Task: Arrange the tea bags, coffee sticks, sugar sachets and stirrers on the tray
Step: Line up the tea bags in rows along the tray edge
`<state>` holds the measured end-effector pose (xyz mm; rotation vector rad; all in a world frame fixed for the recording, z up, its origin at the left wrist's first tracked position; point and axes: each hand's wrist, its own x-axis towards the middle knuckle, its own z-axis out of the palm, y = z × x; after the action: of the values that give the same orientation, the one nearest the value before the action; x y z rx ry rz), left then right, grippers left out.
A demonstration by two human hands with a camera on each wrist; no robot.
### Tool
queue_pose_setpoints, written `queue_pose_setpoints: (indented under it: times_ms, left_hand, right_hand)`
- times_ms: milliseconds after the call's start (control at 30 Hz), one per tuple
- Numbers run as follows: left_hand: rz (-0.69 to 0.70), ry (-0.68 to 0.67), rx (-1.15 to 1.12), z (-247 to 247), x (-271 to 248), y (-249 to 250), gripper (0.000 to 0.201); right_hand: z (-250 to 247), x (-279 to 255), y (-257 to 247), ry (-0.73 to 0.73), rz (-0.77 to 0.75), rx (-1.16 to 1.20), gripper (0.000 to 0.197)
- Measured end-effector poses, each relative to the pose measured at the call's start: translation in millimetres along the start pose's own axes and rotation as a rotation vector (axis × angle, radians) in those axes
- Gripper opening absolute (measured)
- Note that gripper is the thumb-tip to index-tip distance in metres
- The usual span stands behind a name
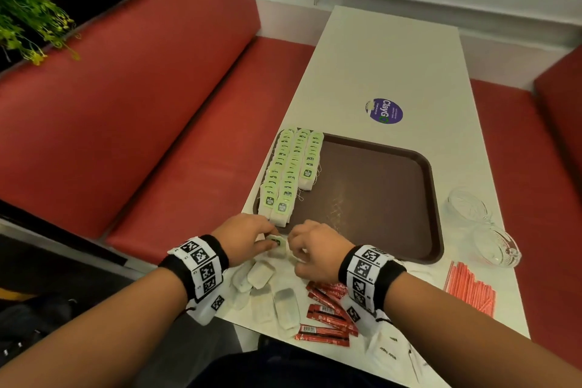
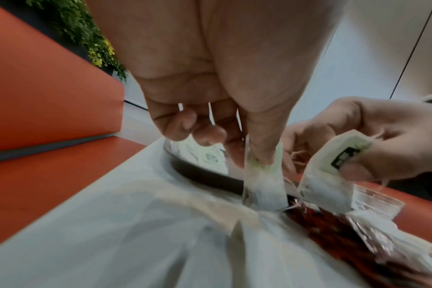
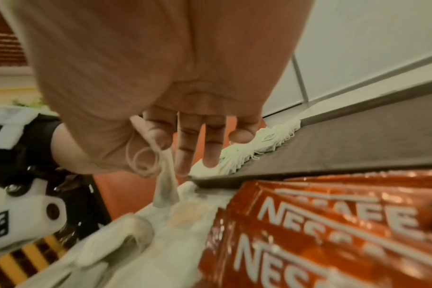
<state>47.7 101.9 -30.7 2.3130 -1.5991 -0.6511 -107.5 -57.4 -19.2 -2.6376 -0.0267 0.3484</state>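
Pinching a white paper tea bag with a pale green tag (image 2: 263, 181) between thumb and fingers of the left hand (image 1: 244, 235), just short of the near rim of the dark brown plastic tray (image 1: 374, 195). Gripping a second tagged tea bag (image 2: 327, 181) in the right hand (image 1: 318, 249), its looped string visible only from the right wrist. Lined up in three overlapping rows of green-tagged tea bags (image 1: 291, 172) along the tray's left side. Reading "NESCAFE" on the red coffee sticks (image 3: 333, 230), legible only from the right wrist. Lying loose near the table's front edge, more untagged-side tea bags (image 1: 267, 290). Reading "ClayGo" on a purple round sticker (image 1: 385, 111).
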Motion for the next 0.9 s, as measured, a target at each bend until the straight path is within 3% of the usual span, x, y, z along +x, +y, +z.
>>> queue_pose_setpoints:
  times_ms: [200, 400, 500, 700, 900]
  left_hand:
    - [0.072, 0.044, -0.006, -23, 24, 14, 0.017]
    - [0.221, 0.1, -0.109, -40, 46, 41, 0.011]
    - [0.225, 0.09, -0.077, -44, 57, 49, 0.013]
    - [-0.002, 0.054, -0.071, -46, 98, 41, 0.012]
    - [-0.184, -0.026, 0.033, -44, 149, 24, 0.032]
  right_hand:
    - [-21, -7, 13, 0.197, 0.174, 0.25, 0.022]
    - [-24, -9, 31, 0.233, 0.213, 0.253, 0.013]
    - [-26, -9, 38, 0.253, 0.233, 0.268, 0.01]
    - [-38, -18, 49, 0.269, 0.357, 0.293, 0.021]
    - [-43, -25, 58, 0.244, 0.387, 0.394, 0.017]
